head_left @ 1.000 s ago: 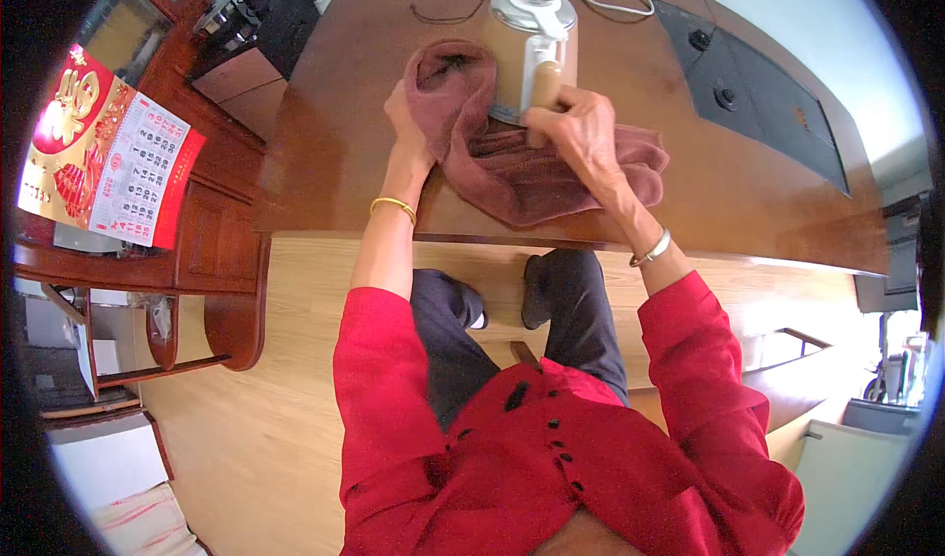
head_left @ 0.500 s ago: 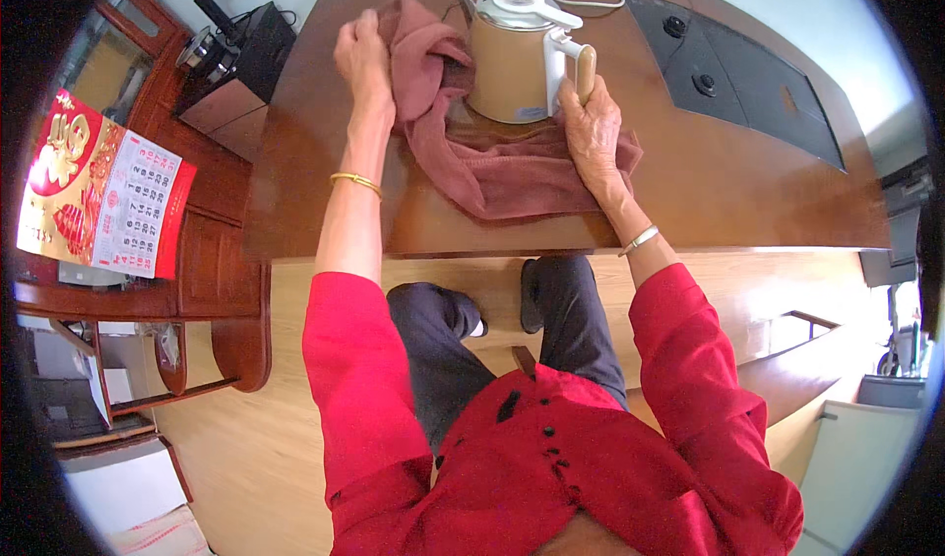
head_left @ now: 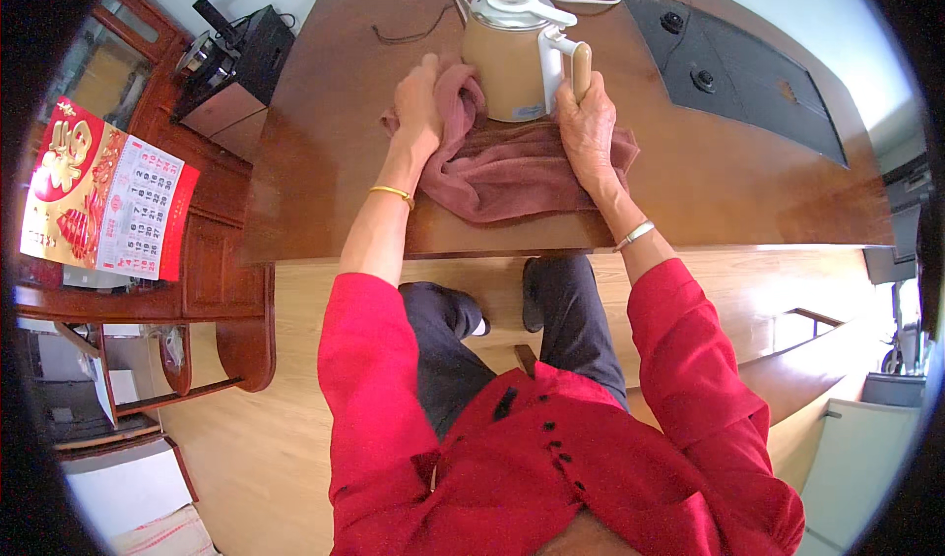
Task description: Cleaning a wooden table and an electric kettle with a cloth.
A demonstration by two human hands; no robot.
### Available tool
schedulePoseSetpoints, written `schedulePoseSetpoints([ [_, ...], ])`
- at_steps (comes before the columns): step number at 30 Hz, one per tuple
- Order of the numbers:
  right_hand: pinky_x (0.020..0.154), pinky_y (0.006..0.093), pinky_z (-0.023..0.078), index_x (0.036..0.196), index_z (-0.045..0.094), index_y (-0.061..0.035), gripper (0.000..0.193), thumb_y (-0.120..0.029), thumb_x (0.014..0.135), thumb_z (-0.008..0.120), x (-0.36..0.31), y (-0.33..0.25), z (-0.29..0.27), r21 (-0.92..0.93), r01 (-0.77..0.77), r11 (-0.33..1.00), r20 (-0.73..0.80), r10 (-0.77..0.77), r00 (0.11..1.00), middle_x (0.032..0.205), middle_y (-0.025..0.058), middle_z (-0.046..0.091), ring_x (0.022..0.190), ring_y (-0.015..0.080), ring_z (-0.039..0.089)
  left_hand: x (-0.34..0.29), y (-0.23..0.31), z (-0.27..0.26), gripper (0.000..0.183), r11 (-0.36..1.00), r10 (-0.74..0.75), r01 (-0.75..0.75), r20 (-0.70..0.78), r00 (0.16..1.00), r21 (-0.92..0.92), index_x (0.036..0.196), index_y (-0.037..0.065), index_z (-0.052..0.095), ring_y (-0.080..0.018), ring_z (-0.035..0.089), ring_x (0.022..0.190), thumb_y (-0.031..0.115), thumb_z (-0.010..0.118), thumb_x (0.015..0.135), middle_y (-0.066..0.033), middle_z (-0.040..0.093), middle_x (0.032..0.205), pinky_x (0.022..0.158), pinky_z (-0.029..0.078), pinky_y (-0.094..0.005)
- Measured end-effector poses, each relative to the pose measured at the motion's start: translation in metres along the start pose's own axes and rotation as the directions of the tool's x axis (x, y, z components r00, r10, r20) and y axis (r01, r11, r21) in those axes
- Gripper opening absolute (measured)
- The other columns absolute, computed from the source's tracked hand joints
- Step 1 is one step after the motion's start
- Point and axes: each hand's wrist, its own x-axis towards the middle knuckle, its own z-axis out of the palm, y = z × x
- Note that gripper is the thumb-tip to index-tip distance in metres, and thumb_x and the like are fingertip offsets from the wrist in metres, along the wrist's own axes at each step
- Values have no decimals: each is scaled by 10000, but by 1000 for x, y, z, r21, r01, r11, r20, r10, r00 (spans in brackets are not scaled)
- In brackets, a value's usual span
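A kettle (head_left: 500,72) with a beige body, silver top and white lid stands upright toward the back of the brown table, its spout pointing to the far left. My right hand (head_left: 588,128) is closed around the lower end of its tan grip. In front of the kettle lies a crumpled reddish-brown towel (head_left: 512,167), one end of it passing under my right wrist. My left hand (head_left: 419,101) holds the towel's other end bunched up close to the kettle's left side. The left fingertips are partly hidden behind the hand.
Behind the kettle, a white cable (head_left: 581,1) curls over the table (head_left: 315,162), and a thin dark cord (head_left: 411,37) lies to its left. A dark panel with two knobs (head_left: 728,74) is set into the table at right. A calendar (head_left: 108,192) hangs at far left.
My left hand has moved right and nearer to me with the towel's end, drawing the towel together in front of the kettle. My right hand stays on the handle.
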Motion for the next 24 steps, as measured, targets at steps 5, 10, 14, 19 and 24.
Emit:
schedulePoseSetpoints([
  [5, 739, 507, 469, 948, 527, 11, 266, -235, 874, 595, -3, 2, -2, 14, 21, 1000, -35, -20, 999, 848, 288, 614, 836, 472, 593, -22, 25, -20, 275, 945, 103, -126, 89, 991, 303, 960, 31, 555, -432, 617, 863, 297, 521, 902, -243, 643, 913, 736, 499, -487],
  [10, 740, 501, 465, 925, 534, 15, 265, -239, 882, 593, -6, -4, -2, 50, 14, 999, -48, -11, 999, 878, 283, 601, 868, 479, 574, -5, 37, -44, 260, 995, -98, 95, -139, 985, -27, 956, 40, 613, -410, 598, 917, 276, 511, 921, -219, 634, 971, 776, 465, -489],
  [14, 738, 498, 465, 912, 536, 16, 262, -239, 886, 591, -5, -1, -2, 42, 27, 999, -52, -25, 998, 892, 287, 598, 870, 480, 572, 36, 68, -74, 304, 992, 98, -126, -456, 885, -32, 1045, 29, 648, -360, 619, 948, 269, 504, 924, -194, 656, 1016, 847, 461, -401],
  [19, 665, 475, 471, 921, 515, -4, 246, -243, 914, 570, -4, 6, -4, 24, 84, 996, -87, -82, 993, 776, 259, 597, 740, 438, 591, 84, 128, -82, 313, 968, 133, -226, -550, 824, -105, 973, 70, 696, -393, 476, 1218, 323, 560, 848, -261, 545, 1258, 941, 403, -452],
  [24, 710, 512, 465, 944, 505, -21, 252, -239, 885, 617, -5, 2, -1, 25, 60, 998, -60, -58, 996, 843, 277, 610, 838, 480, 585, 106, 139, -47, 417, 995, 93, -90, -110, 990, 33, 1063, 93, 686, -359, 616, 1022, 429, 551, 855, -171, 655, 1091, 865, 460, -474],
])
